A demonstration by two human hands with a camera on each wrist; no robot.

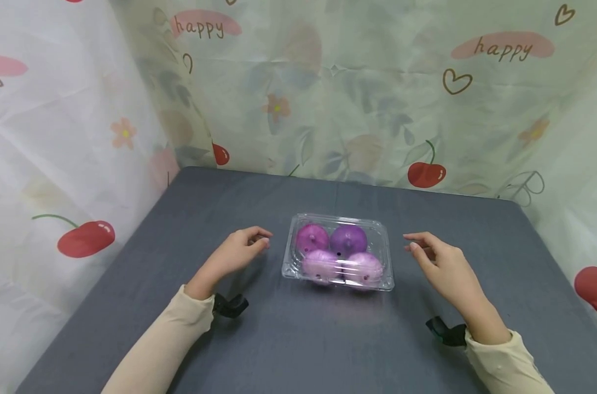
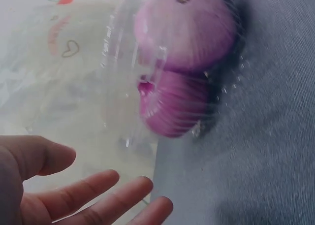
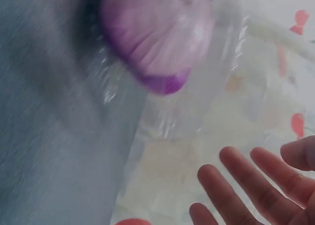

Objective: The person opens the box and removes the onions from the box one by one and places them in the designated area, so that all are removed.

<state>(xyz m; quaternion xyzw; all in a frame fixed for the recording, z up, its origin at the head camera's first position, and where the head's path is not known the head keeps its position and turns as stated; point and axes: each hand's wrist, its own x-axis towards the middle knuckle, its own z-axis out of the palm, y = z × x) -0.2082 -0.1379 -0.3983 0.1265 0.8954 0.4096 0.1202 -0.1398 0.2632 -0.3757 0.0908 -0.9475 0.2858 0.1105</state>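
A clear plastic clamshell box (image 1: 336, 282) sits on the table with its lid down. Inside are several round, onion-like pieces: a magenta one (image 1: 312, 238) and a deep purple one (image 1: 348, 241) at the back, paler pink-purple ones (image 1: 364, 268) in front. Just left of the box, my left hand (image 1: 236, 251) hovers with loosely bent fingers and holds nothing. To the right, my right hand (image 1: 441, 265) is likewise apart from the box, its fingers pointing towards it. Both wrist views show spread fingers (image 2: 110, 200) with the box beyond, and a pale onion-like piece (image 3: 157, 28) through the plastic.
The grey tabletop (image 1: 328, 345) extends around the box. A printed curtain (image 1: 318, 98) with cherries and hearts hangs along the back and sides. A black strap (image 1: 229, 306) is on the left wrist, another black strap (image 1: 447, 332) on the right.
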